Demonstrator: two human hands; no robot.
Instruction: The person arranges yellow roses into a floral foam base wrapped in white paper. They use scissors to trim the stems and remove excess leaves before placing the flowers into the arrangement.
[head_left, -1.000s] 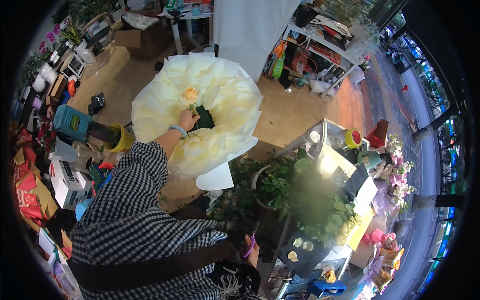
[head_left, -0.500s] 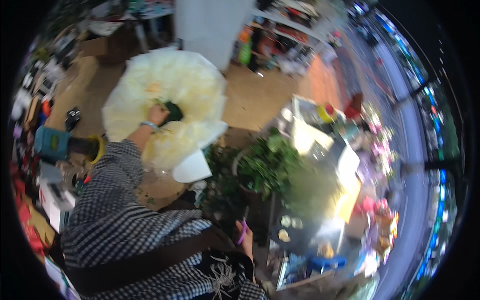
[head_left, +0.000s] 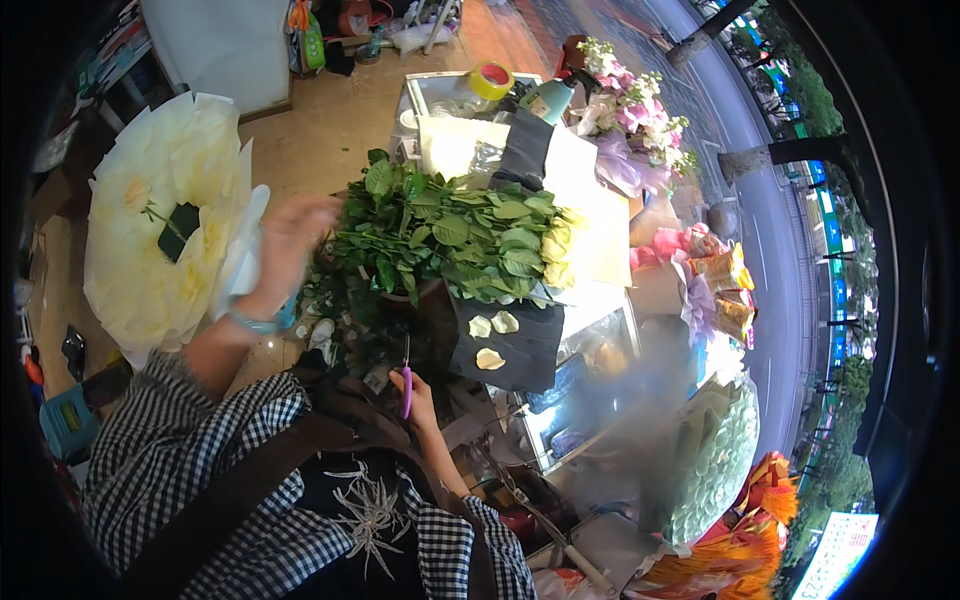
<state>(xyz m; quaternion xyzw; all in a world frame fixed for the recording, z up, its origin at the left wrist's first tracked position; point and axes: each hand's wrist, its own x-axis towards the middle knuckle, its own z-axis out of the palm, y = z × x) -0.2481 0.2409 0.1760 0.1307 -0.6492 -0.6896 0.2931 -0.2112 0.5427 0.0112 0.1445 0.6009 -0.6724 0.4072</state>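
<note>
My left hand point(head_left: 290, 250) reaches to the stem ends of a bundle of leafy roses point(head_left: 450, 230). Motion smears its fingers, so I cannot tell whether they touch the stems. The bundle lies across the worktable, its pale yellow blooms point(head_left: 562, 250) toward the right. Purple-handled scissors point(head_left: 407, 392) are in my right hand point(head_left: 424, 405), blades pointing away from me. To the left stands a big round wrapping of ruffled pale yellow paper point(head_left: 115, 270) with a dark green centre point(head_left: 180, 232). One pale rose point(head_left: 137, 195) sits in it, its stem leaning toward that centre.
Three loose petals point(head_left: 490, 358) lie on a black sheet point(head_left: 520, 365). A tape roll point(head_left: 491, 80) and a spray bottle point(head_left: 548, 100) stand at the table's far end. Wrapped bouquets point(head_left: 715, 440) and pink flowers point(head_left: 635, 110) line the right side. A white panel point(head_left: 225, 50) stands far left.
My left hand has left the centre of the yellow wrapping and swung right to the rose stems. The view has turned right. The scissors stay in my right hand.
</note>
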